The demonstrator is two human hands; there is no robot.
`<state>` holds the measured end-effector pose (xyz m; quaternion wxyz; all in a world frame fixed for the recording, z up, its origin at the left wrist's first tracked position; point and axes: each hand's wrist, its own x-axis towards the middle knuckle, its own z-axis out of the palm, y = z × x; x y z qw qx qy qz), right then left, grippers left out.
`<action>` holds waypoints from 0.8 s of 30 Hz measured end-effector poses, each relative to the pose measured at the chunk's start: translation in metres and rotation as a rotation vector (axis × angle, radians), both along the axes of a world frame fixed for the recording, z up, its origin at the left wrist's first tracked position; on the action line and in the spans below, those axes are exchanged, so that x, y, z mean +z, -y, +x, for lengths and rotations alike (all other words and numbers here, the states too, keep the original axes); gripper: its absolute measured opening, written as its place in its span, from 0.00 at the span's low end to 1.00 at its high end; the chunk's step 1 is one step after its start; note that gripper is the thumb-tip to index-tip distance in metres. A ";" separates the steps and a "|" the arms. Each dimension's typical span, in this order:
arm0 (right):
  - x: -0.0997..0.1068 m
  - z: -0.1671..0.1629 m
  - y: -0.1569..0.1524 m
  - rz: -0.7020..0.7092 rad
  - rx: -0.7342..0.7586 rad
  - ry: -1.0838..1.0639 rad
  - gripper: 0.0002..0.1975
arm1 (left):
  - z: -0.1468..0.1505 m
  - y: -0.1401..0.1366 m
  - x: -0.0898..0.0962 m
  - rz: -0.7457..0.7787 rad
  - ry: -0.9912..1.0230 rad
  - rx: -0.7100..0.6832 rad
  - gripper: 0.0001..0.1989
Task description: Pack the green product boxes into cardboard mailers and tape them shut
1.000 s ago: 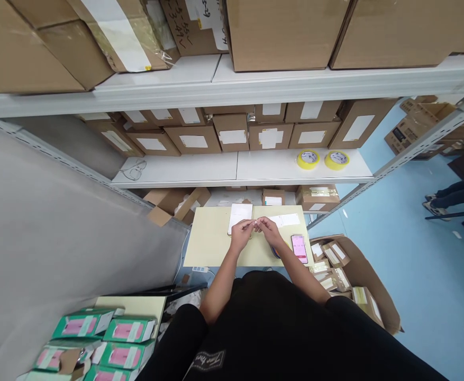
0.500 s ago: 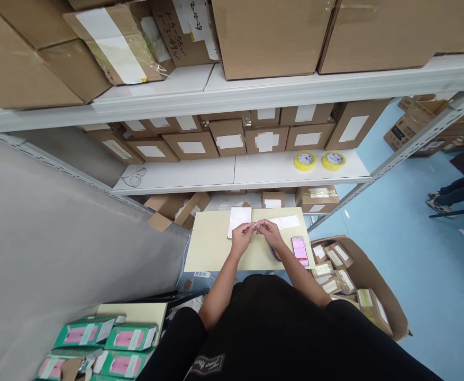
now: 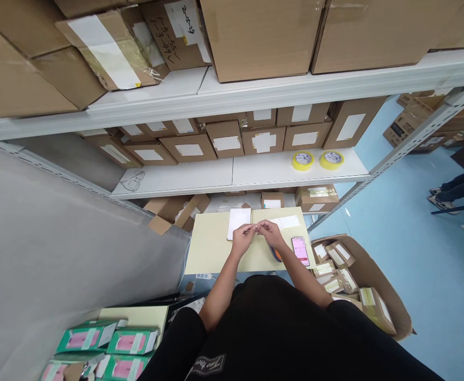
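Observation:
Fingertips together, my left hand and my right hand meet over the pale yellow table. Both pinch at one spot, where a tiny pale bit shows, too small to name. Just behind my left hand lies a white pad or flat box. White paper labels lie beyond my right hand. Partly under my right wrist is a blue and orange object, mostly hidden. A phone with a pink screen lies to the right of my right forearm.
Shelves with labelled cartons stand ahead, with two yellow tape rolls. A large carton of small parcels is at right. Green boxes sit lower left. An open carton is left of the table. A person's legs show far right.
The view has shifted and tilted slightly. My hands stay pinched together at almost the same place over the table.

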<state>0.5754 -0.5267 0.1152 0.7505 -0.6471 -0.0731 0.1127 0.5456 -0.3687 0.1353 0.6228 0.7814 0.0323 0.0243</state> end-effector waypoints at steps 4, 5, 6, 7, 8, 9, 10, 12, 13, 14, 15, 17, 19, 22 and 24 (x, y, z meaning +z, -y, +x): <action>0.000 -0.002 0.002 -0.105 -0.015 0.065 0.11 | 0.000 0.000 -0.001 0.035 0.046 -0.025 0.16; 0.001 -0.002 0.002 -0.125 -0.024 0.080 0.11 | 0.000 0.000 -0.001 0.050 0.059 -0.029 0.15; 0.001 -0.002 0.002 -0.140 -0.034 0.090 0.11 | 0.000 0.000 0.000 0.059 0.067 -0.034 0.15; 0.002 -0.003 0.002 -0.150 -0.043 0.094 0.11 | 0.000 0.000 0.000 0.059 0.070 -0.038 0.15; 0.003 -0.003 0.002 -0.159 -0.051 0.096 0.11 | 0.001 0.000 0.000 0.047 0.068 -0.040 0.14; 0.003 -0.002 0.002 -0.169 -0.055 0.097 0.11 | 0.002 0.000 -0.001 0.026 0.057 -0.035 0.14; 0.004 -0.002 0.002 -0.181 -0.055 0.099 0.11 | 0.003 -0.001 -0.001 -0.004 0.037 -0.016 0.15; 0.005 -0.001 0.002 -0.191 -0.038 0.106 0.11 | 0.007 -0.002 -0.003 -0.088 -0.022 0.071 0.16; 0.005 0.000 0.002 -0.182 -0.022 0.106 0.11 | 0.008 -0.003 -0.004 -0.143 -0.056 0.129 0.17; 0.005 0.000 0.002 -0.162 -0.005 0.101 0.11 | 0.010 -0.004 -0.005 -0.202 -0.089 0.180 0.19; 0.005 0.001 0.002 -0.135 0.012 0.091 0.10 | 0.011 -0.004 -0.006 -0.262 -0.117 0.210 0.20; 0.004 0.002 0.003 -0.085 0.040 0.065 0.09 | 0.012 -0.005 -0.007 -0.352 -0.155 0.184 0.24; 0.002 0.003 0.003 -0.072 0.054 0.053 0.08 | 0.011 -0.005 -0.008 -0.366 -0.164 0.107 0.27; -0.003 0.004 0.002 -0.108 0.073 0.063 0.07 | 0.009 -0.006 -0.009 -0.258 -0.134 0.083 0.27; -0.006 0.005 0.000 -0.114 0.083 0.058 0.06 | 0.008 -0.008 -0.010 -0.167 -0.108 0.093 0.24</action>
